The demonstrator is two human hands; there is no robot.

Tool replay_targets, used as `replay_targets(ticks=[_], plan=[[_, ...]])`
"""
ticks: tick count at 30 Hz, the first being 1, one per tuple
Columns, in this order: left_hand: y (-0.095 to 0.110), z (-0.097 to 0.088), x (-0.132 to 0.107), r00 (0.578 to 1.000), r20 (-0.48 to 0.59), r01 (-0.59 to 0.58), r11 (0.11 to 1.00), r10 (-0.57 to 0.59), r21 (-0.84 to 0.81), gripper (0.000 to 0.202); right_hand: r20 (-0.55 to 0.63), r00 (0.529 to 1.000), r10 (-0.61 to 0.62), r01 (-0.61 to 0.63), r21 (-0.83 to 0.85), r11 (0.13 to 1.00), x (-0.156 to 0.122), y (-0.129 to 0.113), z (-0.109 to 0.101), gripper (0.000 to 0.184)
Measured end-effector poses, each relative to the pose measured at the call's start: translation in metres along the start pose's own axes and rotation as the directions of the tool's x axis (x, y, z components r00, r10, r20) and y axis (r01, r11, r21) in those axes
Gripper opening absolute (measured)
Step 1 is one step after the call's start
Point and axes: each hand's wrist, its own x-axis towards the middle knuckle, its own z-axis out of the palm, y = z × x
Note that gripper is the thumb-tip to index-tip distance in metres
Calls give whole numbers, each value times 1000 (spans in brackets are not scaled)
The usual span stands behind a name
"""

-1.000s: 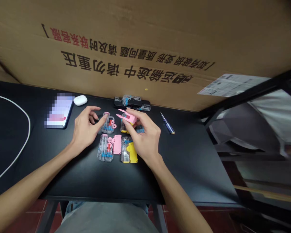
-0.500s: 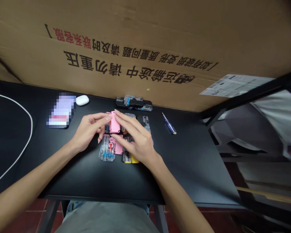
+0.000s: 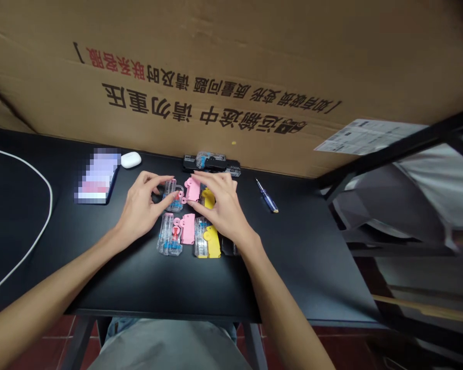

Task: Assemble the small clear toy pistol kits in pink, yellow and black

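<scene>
My left hand (image 3: 141,203) has its thumb and index finger at the two ends of a clear plastic casing (image 3: 173,200) with pink and blue parts inside. My right hand (image 3: 224,205) pinches a flat pink plastic piece (image 3: 193,189) lengthwise, just right of that casing. Nearer me lie a second clear casing (image 3: 165,236) and another pink piece (image 3: 188,229), side by side. To their right, a clear casing (image 3: 201,239) sits against a yellow piece (image 3: 213,241). Another yellow piece (image 3: 207,198) is partly covered by my right hand, as are dark parts beneath it.
Black and clear plastic parts (image 3: 212,163) lie at the back against a large cardboard box (image 3: 200,46). A screwdriver (image 3: 267,197) is on the right. To the left are a phone (image 3: 98,177), a white earbud case (image 3: 131,160) and a white cable (image 3: 48,190).
The pink piece, held between both hands before, is now beside the clear casing, in my right hand. My left hand has shifted onto that casing, and my right hand uncovers the yellow piece nearer me.
</scene>
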Motion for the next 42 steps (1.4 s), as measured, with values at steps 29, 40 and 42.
replay_targets(ticks=[29, 40, 42], plan=[[-9, -3, 0, 998, 14, 61, 989, -63, 135, 37, 107, 993, 45, -24, -190, 981, 1, -7, 15, 50], [-9, -3, 0, 997, 23, 74, 987, -78, 143, 38, 147, 988, 49, -24, -163, 986, 1, -6, 18, 49], [-9, -3, 0, 997, 22, 75, 987, -79, 144, 38, 144, 988, 50, -26, -165, 986, 1, -6, 17, 49]])
